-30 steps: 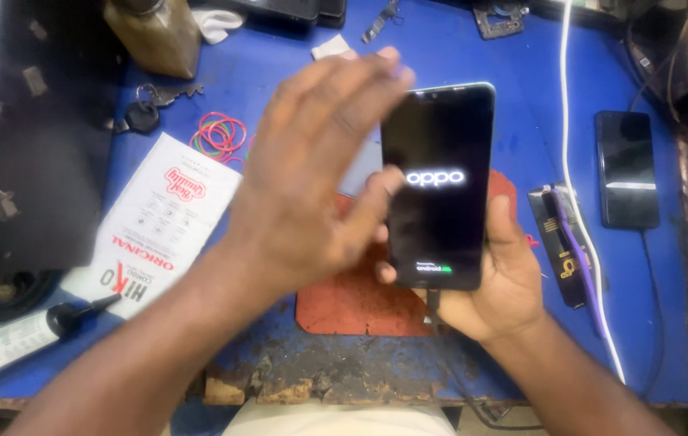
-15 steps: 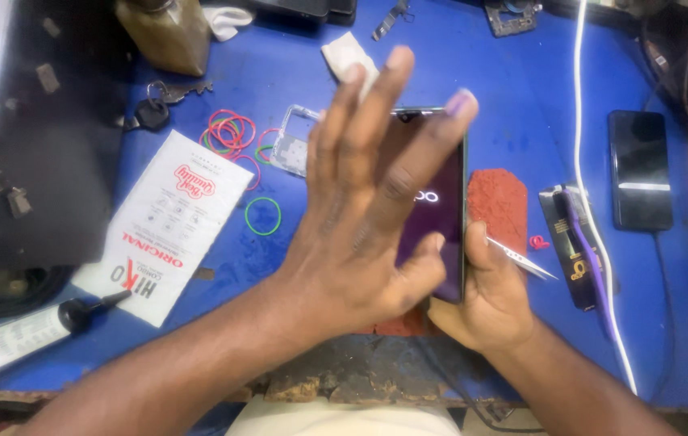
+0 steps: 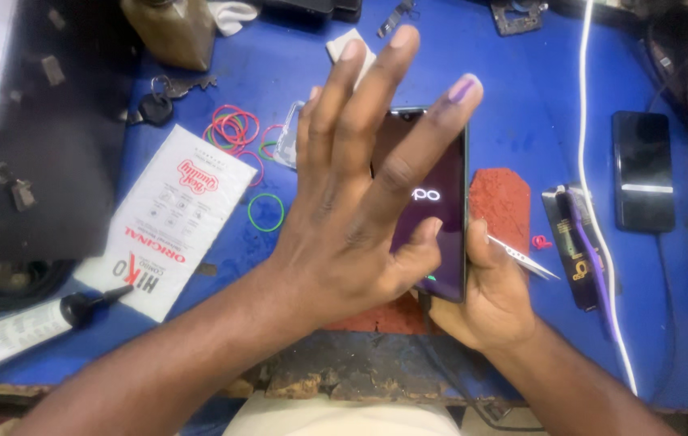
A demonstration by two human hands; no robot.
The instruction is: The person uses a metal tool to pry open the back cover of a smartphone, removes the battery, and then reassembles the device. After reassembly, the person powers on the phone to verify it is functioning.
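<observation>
My right hand point(image 3: 485, 299) holds a black smartphone point(image 3: 441, 218) upright from below, its screen lit with a white logo. A dark cable runs from the phone's bottom edge. My left hand point(image 3: 360, 202) is spread flat over the screen, fingers apart and pointing up, thumb pressing the lower part of the glass. It hides most of the phone's left half. Both hands are above a red mat point(image 3: 501, 202) on the blue workbench point(image 3: 521, 89).
A white printed packet point(image 3: 170, 218) and coloured rubber bands point(image 3: 235, 129) lie left. Metal tweezers point(image 3: 525, 258), a dark tool point(image 3: 578, 250), a white cable point(image 3: 594, 202) and a second black phone point(image 3: 642, 169) lie right. A glue tube point(image 3: 29, 327), keys point(image 3: 162, 101) and a bottle point(image 3: 170, 28) are also here.
My left hand has slid from the phone's left side across its screen and spread wide. The phone and right hand stay nearly in place while the view shifts slightly.
</observation>
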